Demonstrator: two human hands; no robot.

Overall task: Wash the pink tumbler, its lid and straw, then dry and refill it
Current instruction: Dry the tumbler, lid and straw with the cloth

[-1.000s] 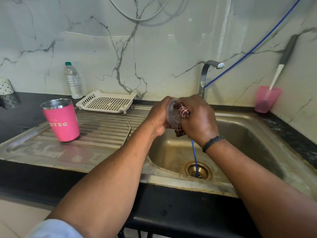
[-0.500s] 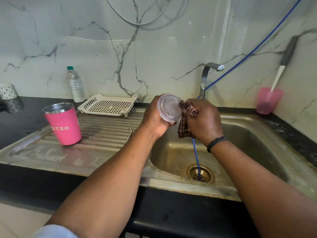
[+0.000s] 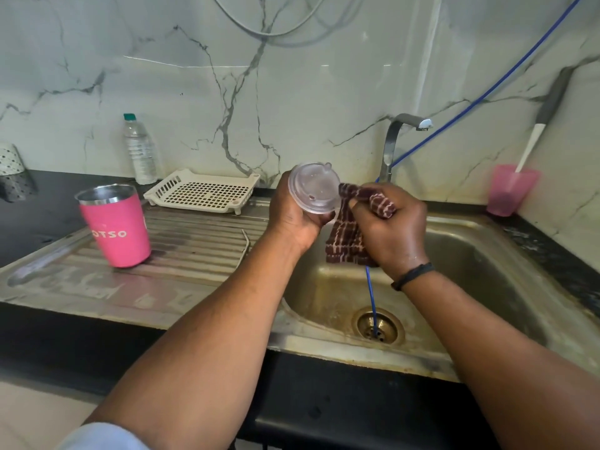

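Observation:
My left hand (image 3: 293, 219) grips the clear round lid (image 3: 314, 187) by its lower edge, holding it up over the left rim of the sink with its face toward me. Just right of it, my right hand (image 3: 393, 232) holds a dark red checked cloth (image 3: 345, 241); the cloth's upper end touches the lid's right edge and the rest hangs down over the basin. The pink tumbler (image 3: 117, 227) stands upright and open on the steel drainboard (image 3: 181, 254) at the left. A bent metal straw (image 3: 245, 246) lies on the drainboard near the basin.
A steel sink (image 3: 470, 287) with a drain holds a blue tube (image 3: 370, 293) running down from the wall. The tap (image 3: 394, 141) stands behind it. A white slotted tray (image 3: 203, 191), a water bottle (image 3: 139, 151) and a pink cup with a brush (image 3: 509, 190) sit along the back.
The hands have come apart. The lid, earlier covered by the cloth and my right hand, now shows fully in my left hand, and the cloth has unfolded and hangs lower.

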